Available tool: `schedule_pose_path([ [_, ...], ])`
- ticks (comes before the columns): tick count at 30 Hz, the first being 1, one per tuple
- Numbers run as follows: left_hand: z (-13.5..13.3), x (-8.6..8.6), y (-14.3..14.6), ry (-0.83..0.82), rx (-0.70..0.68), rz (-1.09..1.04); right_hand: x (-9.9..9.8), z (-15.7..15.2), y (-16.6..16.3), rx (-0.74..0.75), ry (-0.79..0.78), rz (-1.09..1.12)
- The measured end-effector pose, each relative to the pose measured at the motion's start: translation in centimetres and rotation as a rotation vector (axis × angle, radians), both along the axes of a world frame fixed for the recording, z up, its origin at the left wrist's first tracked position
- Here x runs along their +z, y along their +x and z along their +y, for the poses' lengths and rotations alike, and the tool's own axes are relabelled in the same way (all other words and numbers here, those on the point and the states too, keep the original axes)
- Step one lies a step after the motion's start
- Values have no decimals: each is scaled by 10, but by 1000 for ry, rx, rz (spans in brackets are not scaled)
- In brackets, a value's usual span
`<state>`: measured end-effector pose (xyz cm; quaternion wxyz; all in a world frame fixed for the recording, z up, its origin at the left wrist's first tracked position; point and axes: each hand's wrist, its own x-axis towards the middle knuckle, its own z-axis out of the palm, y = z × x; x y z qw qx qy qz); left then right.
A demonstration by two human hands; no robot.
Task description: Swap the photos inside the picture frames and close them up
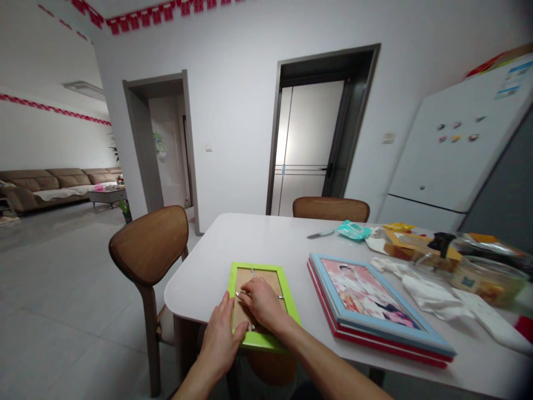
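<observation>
A lime green picture frame (283,278) lies face down on the white table (266,239) near its front left corner, its brown backing board up. My left hand (220,336) rests flat on the frame's near left edge, fingers stretched out. My right hand (262,303) lies on the backing board, fingertips curled and pressed at a small metal clip on the left side. To the right lies a stack of two frames, a blue one (375,300) with a picture on top of a red one (375,336).
Wooden chairs stand at the table's left (152,247) and far side (331,208). The table's right end holds a teal wipes pack (353,229), a knife (320,234), white cloth (428,294), a glass jar (487,278) and packets. A white fridge (453,150) stands at right.
</observation>
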<state>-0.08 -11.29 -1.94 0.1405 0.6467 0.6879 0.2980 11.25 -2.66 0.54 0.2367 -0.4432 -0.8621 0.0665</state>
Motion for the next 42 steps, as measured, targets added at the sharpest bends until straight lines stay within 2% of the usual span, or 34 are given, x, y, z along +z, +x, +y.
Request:
schedule_pose_path([
  [3, -1, 0, -1, -1, -6, 2, 2, 9, 32, -24, -14, 41],
  [6, -1, 1, -1, 4, -11, 9, 4, 17, 64, -105, -39, -58],
  [9, -1, 1, -1, -5, -3, 14, 2, 21, 77, -139, -71, -108],
  [15, 0, 4, 0, -13, -2, 19, -1, 18, 67, -251, -54, -130],
  [19, -3, 7, 2, -28, 7, -2, 1, 18, 66, -251, -21, -141],
  [23, -10, 11, 9, -45, -8, -16, 1, 25, 53, -187, 37, -121],
  [25, -12, 12, 12, -60, -15, -21, -1, 33, 40, -168, 11, -117],
  [28, -13, 15, 13, -84, -27, -21, -8, 46, 23, -216, -30, -120],
  [33, -11, 16, 12, -96, -44, -20, -18, 57, 13, -303, -84, -133],
  [42, -9, 13, 12, -72, -36, -58, -7, 48, 16, -279, -91, -144],
])
